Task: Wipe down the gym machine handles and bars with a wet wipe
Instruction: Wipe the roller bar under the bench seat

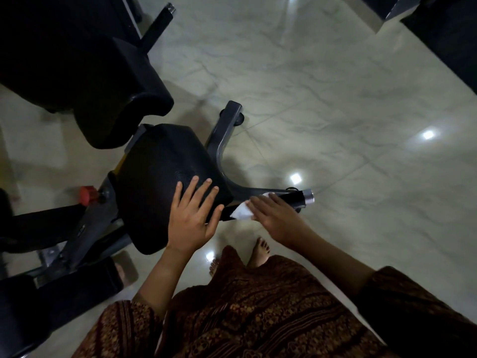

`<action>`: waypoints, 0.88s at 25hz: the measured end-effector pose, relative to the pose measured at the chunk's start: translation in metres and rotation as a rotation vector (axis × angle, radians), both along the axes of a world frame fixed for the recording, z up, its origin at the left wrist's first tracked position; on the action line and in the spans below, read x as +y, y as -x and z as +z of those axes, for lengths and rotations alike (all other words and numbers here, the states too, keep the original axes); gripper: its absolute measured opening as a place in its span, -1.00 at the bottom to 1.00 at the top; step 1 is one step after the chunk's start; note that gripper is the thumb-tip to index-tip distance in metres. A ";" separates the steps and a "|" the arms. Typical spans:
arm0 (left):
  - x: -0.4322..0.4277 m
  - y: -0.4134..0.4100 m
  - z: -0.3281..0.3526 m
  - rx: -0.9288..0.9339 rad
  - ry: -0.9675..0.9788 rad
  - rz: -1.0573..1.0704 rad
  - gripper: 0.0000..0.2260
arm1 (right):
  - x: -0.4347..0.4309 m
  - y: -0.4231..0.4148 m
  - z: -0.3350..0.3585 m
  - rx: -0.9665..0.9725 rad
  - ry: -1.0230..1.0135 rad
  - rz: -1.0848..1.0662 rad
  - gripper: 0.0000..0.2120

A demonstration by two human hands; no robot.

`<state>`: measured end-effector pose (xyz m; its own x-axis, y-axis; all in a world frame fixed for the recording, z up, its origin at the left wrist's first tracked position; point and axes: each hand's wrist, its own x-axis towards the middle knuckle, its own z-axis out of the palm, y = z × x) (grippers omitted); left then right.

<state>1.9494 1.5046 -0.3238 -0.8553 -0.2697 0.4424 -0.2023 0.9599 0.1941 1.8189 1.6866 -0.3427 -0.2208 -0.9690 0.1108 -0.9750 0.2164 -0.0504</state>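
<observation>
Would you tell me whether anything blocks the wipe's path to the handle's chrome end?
Nothing visible does: the right hand presses the wet wipe on the handle, which runs bare from there to its chrome end.

- There is a single view, from a camera worn on the person's head, aimed steeply down and slightly forward.
- The lens is wide: the pale marble floor [335,99] spreads across the upper right of the frame, and dark machine parts crowd the left edge.
- It sits close to the work. The left hand [192,218] and right hand [273,215] lie just below centre, with the forearms entering from the bottom.
- The wearer's patterned garment [258,313] fills the lower middle, with bare feet [260,251] just above it.
- The seat pad [160,177], left of centre, is seen from above.
</observation>
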 end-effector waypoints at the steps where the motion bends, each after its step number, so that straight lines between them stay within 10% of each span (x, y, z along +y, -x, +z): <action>1: 0.000 -0.001 0.001 -0.002 -0.010 -0.003 -0.65 | 0.013 0.007 0.007 -0.028 0.021 -0.019 -0.66; 18: -0.004 0.017 0.013 -0.078 0.037 -0.070 -0.70 | 0.028 0.019 0.029 -0.169 0.045 -0.502 -0.67; 22: -0.005 0.017 0.012 -0.061 0.046 -0.078 -0.71 | -0.019 -0.010 0.017 -0.170 0.028 -0.231 -0.69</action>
<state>1.9321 1.4994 -0.3118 -0.8987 -0.1823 0.3989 -0.1373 0.9807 0.1389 1.8289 1.6675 -0.3258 -0.4534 -0.8877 0.0797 -0.8770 0.4284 -0.2176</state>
